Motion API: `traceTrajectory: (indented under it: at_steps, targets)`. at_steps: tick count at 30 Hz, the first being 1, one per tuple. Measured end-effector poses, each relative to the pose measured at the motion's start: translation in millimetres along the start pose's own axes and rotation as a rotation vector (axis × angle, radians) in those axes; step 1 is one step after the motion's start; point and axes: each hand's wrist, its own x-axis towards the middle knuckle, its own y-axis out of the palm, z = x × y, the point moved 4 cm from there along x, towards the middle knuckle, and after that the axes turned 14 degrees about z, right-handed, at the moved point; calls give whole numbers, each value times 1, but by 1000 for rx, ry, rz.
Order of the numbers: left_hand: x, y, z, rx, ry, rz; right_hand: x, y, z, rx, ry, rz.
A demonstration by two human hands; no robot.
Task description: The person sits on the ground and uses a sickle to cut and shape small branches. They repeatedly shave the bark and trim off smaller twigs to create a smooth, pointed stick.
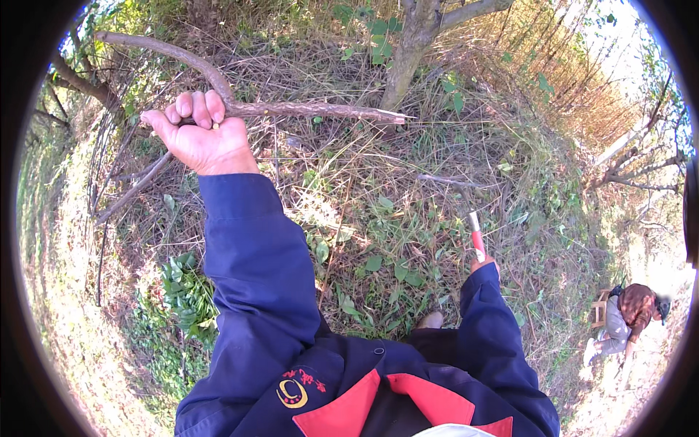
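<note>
A forked, bark-covered tree branch [311, 109] is gripped near its fork by my left hand [205, 136], raised at the upper left. Its broken end, with pale splintered wood, points right; another limb curves away to the upper left. Lower down on the right, my right hand [485, 265] is closed around the handle of a red-handled tool [477, 237]. The tool's thin head lies against the grass, and its exact shape is hard to make out. Much of the right hand is hidden by the dark blue sleeve.
A tree trunk [407, 60] rises ahead, with leaning branches [644, 169] at the right. Dry grass and weeds [371, 218] cover the ground. Leafy green plants [188, 295] grow at the left. Another person [628, 317] bends over at the far right beside a wooden stool [599, 308].
</note>
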Motion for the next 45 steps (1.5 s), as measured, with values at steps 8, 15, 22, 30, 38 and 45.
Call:
traceTrajectory:
  at_steps: [8,15,22,30,38,45]
  targets:
    - [-15,2,23,47,-38,-78,-139,-106,144,793,-888,-304]
    - [-10,-13,12,-275,-89,-68,-32,-25,96,-91,-48,-18]
    - [-1,-16,2,-118,-33,-39,13,-18,-21,-5,36,-79]
    - [-21,-5,35,-91,-80,-122,-161,-103,160,672,-1076,-488]
    - [-25,-31,58,-273,-262,-289,5,-39,59,-276,-52,-50]
    - [-15,-35,41,-151,-148,-240,-21,-61,44,92,-265,-278]
